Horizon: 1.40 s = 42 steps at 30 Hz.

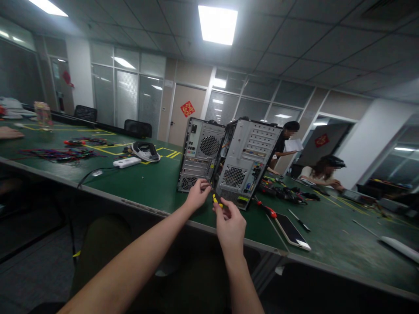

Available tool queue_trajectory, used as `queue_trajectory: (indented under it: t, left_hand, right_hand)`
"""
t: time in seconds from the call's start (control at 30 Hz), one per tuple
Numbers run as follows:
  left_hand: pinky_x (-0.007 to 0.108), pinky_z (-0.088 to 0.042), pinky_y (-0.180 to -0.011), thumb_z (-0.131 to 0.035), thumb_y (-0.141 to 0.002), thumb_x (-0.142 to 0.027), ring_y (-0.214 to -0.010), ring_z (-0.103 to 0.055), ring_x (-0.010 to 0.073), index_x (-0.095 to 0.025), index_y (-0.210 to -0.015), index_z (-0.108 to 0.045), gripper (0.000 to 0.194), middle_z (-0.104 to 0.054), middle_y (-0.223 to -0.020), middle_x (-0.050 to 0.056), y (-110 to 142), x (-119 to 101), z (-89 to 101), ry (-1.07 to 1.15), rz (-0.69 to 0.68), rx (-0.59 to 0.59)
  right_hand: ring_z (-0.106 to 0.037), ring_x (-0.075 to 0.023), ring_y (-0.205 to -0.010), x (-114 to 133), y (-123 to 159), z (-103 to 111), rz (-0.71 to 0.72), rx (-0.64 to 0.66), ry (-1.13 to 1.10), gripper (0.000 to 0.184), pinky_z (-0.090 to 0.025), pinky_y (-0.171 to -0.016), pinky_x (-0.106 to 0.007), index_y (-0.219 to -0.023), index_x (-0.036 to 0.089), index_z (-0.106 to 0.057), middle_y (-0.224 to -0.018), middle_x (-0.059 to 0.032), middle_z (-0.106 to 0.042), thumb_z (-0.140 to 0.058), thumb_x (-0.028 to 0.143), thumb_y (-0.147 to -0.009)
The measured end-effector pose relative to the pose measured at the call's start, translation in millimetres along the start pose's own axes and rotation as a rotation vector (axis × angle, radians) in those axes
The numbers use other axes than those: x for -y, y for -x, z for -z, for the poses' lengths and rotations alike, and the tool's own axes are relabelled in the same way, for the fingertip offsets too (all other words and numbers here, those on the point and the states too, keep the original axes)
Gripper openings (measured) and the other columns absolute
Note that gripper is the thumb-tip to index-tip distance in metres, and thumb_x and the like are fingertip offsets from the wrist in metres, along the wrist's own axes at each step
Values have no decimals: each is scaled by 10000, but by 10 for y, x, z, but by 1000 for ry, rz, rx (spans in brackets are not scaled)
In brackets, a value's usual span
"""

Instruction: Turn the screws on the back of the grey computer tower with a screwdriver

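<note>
My right hand (231, 223) grips the rear of a black and yellow screwdriver (216, 199) between thumb and fingers. At its front end, the fingers of my left hand (198, 194) are closed in a pinch around the shaft; the tip is hidden. Just behind both hands stand two computer cases with their back panels toward me. The left computer case (202, 163) is upright, its lower fan grille close to my left hand. The right computer case (253, 136) leans slightly, with ports and slot covers showing.
On the green table (157, 183), a red-handled tool (271, 212), a phone (293, 233) and a thin black-handled tool (303, 222) lie to the right. Leftward are a power strip (127, 162), an iron-shaped item (146, 151) and bundled wires (60, 154). Two people are at the far right.
</note>
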<state>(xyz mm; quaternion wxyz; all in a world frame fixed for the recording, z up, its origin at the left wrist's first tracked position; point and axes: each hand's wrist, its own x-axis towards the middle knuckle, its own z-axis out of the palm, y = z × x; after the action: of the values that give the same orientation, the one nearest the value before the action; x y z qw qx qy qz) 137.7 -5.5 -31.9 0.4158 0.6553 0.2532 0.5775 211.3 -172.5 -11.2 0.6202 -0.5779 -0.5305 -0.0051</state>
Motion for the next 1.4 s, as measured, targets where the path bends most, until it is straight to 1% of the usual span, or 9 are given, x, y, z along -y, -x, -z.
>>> queue_trajectory:
  t: [0.13, 0.33, 0.53, 0.67, 0.83, 0.93, 1.13, 1.27, 1.4]
  left_hand:
    - [376, -576, -918, -688, -883, -201, -1047, -743, 218, -193, -1109, -571, 254, -770, -1117, 132, -7, 21, -2, -3, -7, 0]
    - [386, -575, -936, -682, -881, -193, -1060, -741, 220, -195, -1117, -573, 260, -771, -1114, 126, -6, 26, 0, -13, 0, 3]
    - [402, -567, -960, -662, -883, -180, -1059, -740, 225, -193, -1120, -577, 252, -770, -1121, 131, 4, 6, 11, -27, 0, 16]
    - [419, -571, -958, -664, -875, -166, -1067, -740, 238, -186, -1114, -580, 253, -770, -1127, 141, 2, -2, 14, -28, 9, 7]
    - [404, -578, -948, -679, -876, -180, -1067, -742, 230, -189, -1103, -590, 244, -774, -1126, 138, 2, 1, 10, -12, 3, 2]
    - [401, -574, -956, -681, -878, -189, -1071, -741, 227, -187, -1109, -593, 247, -772, -1137, 138, 2, 8, 4, -10, 4, 3]
    - [384, -582, -933, -685, -872, -186, -1082, -737, 222, -194, -1107, -600, 251, -773, -1133, 127, -2, 11, 0, -6, 4, -2]
    - [391, -576, -949, -669, -885, -184, -1074, -740, 219, -193, -1105, -592, 233, -772, -1133, 131, 0, 8, 3, -1, -5, 4]
    - [402, -572, -955, -669, -890, -189, -1070, -741, 224, -187, -1107, -586, 232, -771, -1137, 143, 0, 14, 0, -1, -4, 12]
  right_hand:
    - [-709, -200, -790, 2, -13, -2, 49, -39, 61, 356, -601, -687, -309, -1052, 164, -739, -1034, -116, -729, -668, 487, -921]
    - [-692, -215, -916, 107, -26, 54, 135, 47, 91, 237, -601, -785, -324, -1039, 196, -754, -1097, -112, -704, -621, 365, -941]
    - [-703, -211, -874, 146, -10, 71, 87, 132, 106, 214, -608, -728, -305, -1041, 194, -736, -1087, -106, -704, -617, 300, -897]
    - [-709, -196, -771, 126, 8, 48, 27, 142, 119, 180, -591, -682, -292, -952, 203, -709, -981, -81, -731, -636, 360, -902]
    - [-697, -183, -692, 87, 22, 30, -1, 98, 129, 251, -571, -660, -285, -928, 208, -700, -876, -58, -739, -644, 452, -932]
    - [-703, -191, -748, 82, 15, 27, 33, 58, 103, 271, -575, -650, -283, -974, 195, -721, -941, -80, -724, -632, 449, -945]
    - [-702, -222, -984, 107, -15, 48, 110, 88, 76, 265, -614, -825, -330, -1092, 206, -773, -1135, -113, -698, -611, 354, -943]
    - [-723, -213, -952, 91, -2, 53, 57, 116, 56, 304, -627, -756, -306, -1162, 196, -744, -1183, -121, -709, -617, 314, -913]
    - [-756, -221, -808, 72, 15, 31, -34, 87, 64, 311, -617, -717, -319, -1111, 169, -727, -1010, -127, -774, -623, 393, -922]
